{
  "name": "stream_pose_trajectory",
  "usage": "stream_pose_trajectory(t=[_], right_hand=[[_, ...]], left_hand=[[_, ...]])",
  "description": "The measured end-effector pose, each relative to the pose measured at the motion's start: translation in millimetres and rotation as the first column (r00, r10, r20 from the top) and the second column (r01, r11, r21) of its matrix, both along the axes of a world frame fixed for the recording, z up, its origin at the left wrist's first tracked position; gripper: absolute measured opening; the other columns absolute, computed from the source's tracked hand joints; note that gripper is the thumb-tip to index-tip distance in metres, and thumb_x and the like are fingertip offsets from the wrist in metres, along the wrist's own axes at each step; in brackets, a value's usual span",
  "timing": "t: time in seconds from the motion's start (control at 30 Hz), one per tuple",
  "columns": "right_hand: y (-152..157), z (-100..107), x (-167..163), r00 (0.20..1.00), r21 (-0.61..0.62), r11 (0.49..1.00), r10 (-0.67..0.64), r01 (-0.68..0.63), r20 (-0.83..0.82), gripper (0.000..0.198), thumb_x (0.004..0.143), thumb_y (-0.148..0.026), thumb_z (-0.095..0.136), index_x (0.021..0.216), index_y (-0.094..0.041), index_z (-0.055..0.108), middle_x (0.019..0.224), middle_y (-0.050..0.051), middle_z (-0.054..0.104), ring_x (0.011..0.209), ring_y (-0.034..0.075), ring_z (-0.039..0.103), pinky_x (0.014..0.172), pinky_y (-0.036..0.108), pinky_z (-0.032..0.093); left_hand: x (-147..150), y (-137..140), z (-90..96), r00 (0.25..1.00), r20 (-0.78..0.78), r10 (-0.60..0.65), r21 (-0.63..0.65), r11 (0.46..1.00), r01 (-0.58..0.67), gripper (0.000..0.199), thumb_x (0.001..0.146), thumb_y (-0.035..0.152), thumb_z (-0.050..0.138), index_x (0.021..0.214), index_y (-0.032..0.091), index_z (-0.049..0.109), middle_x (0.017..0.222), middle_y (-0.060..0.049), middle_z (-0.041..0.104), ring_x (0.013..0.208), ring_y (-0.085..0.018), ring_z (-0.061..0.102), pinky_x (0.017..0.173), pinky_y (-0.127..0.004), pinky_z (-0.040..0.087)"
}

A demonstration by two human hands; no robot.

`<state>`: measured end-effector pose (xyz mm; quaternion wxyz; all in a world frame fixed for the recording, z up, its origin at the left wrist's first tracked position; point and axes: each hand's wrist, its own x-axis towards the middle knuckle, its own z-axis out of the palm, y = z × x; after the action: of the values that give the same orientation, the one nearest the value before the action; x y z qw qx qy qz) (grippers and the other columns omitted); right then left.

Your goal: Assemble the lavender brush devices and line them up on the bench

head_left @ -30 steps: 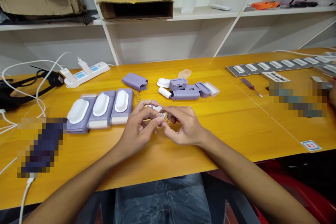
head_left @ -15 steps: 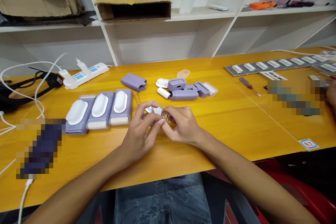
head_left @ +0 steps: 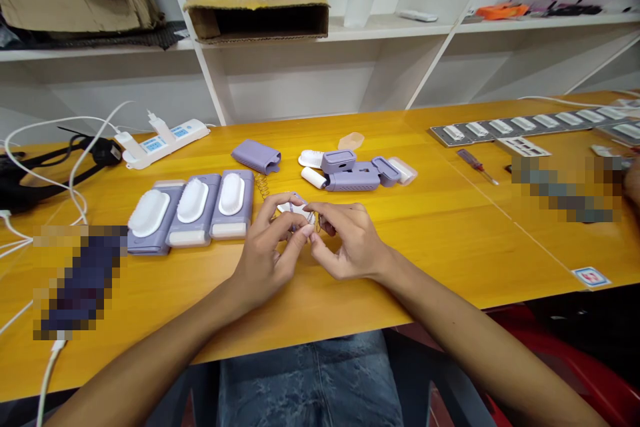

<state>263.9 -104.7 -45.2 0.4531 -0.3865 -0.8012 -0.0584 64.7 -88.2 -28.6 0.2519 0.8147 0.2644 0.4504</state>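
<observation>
My left hand point(head_left: 273, 247) and my right hand point(head_left: 350, 240) meet fingertip to fingertip over the table. Between them they pinch a thin wire spring point(head_left: 319, 221), partly hidden by the fingers. Just behind the fingers lies a white and purple part point(head_left: 291, 200), mostly covered by my left hand. A loose coil spring point(head_left: 261, 185) rests beside a hollow purple housing point(head_left: 257, 155). Three purple units with white bristled heads point(head_left: 191, 200) stand side by side to the left. Farther back, a perforated purple body point(head_left: 353, 178) lies among purple frames and white pieces.
A power strip point(head_left: 167, 143) with white cables and a pixelated dark phone-like object point(head_left: 83, 280) are at left. At right lie a screwdriver point(head_left: 477, 165), a long tray of white parts point(head_left: 523, 125) and a pixelated object point(head_left: 563, 190) near another person's hand point(head_left: 633, 180). Shelves point(head_left: 300, 80) stand behind.
The right fingers have shifted slightly and straightened over the wire spring, more of which shows below them. The left hand stays nearly in place. The view has moved slightly.
</observation>
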Motion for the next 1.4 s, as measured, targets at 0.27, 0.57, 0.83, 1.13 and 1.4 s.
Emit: stream_pose_trajectory(t=[0.27, 0.57, 0.83, 1.13, 1.4], right_hand=[[0.4, 0.2, -5.1, 0.987, 0.090, 0.989, -0.122, 0.113, 0.102, 0.028, 0.090, -0.021, 0.060, 0.116, -0.012, 0.065, 0.077, 0.005, 0.078, 0.054, 0.018, 0.066, 0.054, 0.033, 0.045], [-0.1, -1.2, -5.2, 0.968, 0.062, 0.984, -0.174, 0.166, 0.178, 0.025, 0.091, -0.024, 0.056, 0.112, -0.013, 0.065, 0.075, 0.005, 0.077, 0.058, 0.020, 0.068, 0.053, 0.032, 0.039], [2.8, -2.4, -6.2, 0.948, 0.096, 0.977, -0.207, 0.189, 0.242, 0.019, 0.103, -0.026, 0.051, 0.106, -0.013, 0.064, 0.078, 0.008, 0.079, 0.062, 0.021, 0.070, 0.054, 0.033, 0.033], [7.2, -8.5, -0.2, 0.969, -0.004, 0.982, -0.184, 0.187, 0.168, 0.024, 0.106, -0.035, 0.054, 0.110, -0.015, 0.066, 0.074, 0.003, 0.077, 0.053, 0.015, 0.060, 0.057, 0.030, 0.033], [7.1, -5.5, -0.3, 0.946, 0.073, 0.986, -0.162, 0.147, 0.281, 0.019, 0.107, -0.031, 0.056, 0.099, -0.017, 0.066, 0.077, 0.005, 0.079, 0.060, 0.017, 0.066, 0.056, 0.032, 0.028]], left_hand=[[0.8, 3.0, -5.8, 0.998, -0.056, 0.041, 0.232, 0.972, -0.027, 0.014, 0.106, 0.007, 0.060, 0.108, 0.021, 0.063, 0.131, -0.013, 0.060, 0.111, -0.021, 0.070, 0.087, -0.034, 0.061], [0.0, 5.7, -5.9, 0.995, -0.103, 0.014, 0.226, 0.974, 0.009, 0.014, 0.106, 0.007, 0.058, 0.109, 0.020, 0.060, 0.133, -0.014, 0.057, 0.107, -0.019, 0.069, 0.086, -0.033, 0.059], [-0.5, 3.8, -2.8, 0.998, -0.064, -0.022, 0.036, 0.999, 0.024, 0.008, 0.108, 0.013, 0.059, 0.107, 0.020, 0.063, 0.137, -0.014, 0.061, 0.128, -0.025, 0.066, 0.085, -0.033, 0.062], [0.3, 5.0, -3.5, 0.995, 0.061, -0.081, -0.260, 0.961, 0.094, 0.008, 0.109, 0.025, 0.061, 0.105, 0.019, 0.066, 0.134, -0.013, 0.058, 0.101, -0.017, 0.069, 0.068, -0.025, 0.064], [-1.0, 9.3, -0.2, 0.998, -0.029, -0.060, -0.111, 0.992, 0.057, 0.021, 0.110, 0.020, 0.057, 0.092, 0.019, 0.065, 0.120, -0.013, 0.065, 0.122, -0.023, 0.066, 0.093, -0.036, 0.059]])
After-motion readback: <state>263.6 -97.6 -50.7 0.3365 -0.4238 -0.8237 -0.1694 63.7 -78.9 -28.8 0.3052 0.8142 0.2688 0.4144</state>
